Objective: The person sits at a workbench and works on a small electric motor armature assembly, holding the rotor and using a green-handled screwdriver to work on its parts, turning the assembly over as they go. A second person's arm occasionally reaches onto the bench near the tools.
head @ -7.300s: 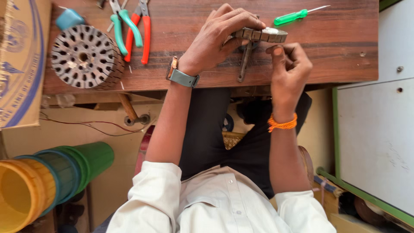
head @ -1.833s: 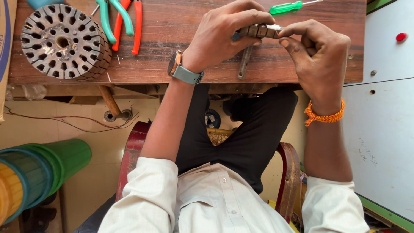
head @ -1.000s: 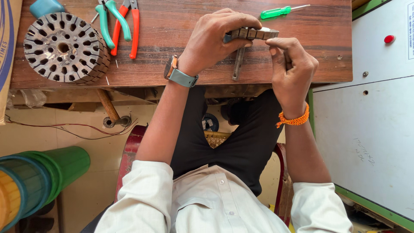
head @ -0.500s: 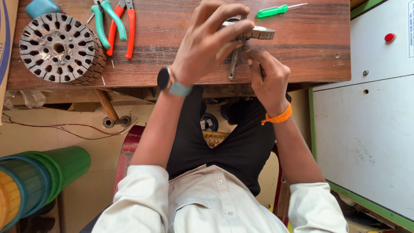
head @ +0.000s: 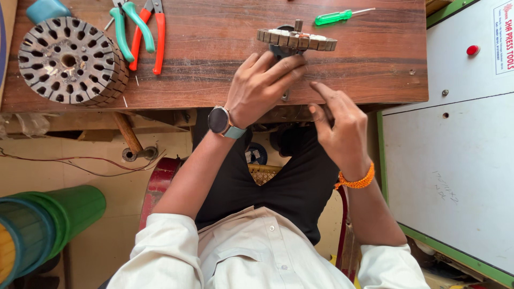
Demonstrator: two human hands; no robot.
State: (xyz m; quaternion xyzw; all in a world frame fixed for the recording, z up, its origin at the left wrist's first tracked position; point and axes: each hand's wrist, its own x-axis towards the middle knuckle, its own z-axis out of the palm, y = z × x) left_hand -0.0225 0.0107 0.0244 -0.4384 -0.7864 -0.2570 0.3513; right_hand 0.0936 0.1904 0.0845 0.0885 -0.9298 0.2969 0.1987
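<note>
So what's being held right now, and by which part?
The left hand holds the slotted metal ring part from below, fingers on the dark stem under it; the exact contact is hidden. The right hand is open beside it, holding nothing.

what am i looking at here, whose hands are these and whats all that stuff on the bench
This is one view from a camera worn on a person's head, looking down at their own lap and hands. The left hand, with a wristwatch, grips the stem under a flat slotted metal ring standing on the wooden bench. The right hand, with an orange bracelet, hovers open beside it, holding nothing. Also on the bench: a round slotted metal core, green-handled pliers, red-handled pliers and a green screwdriver.
</note>
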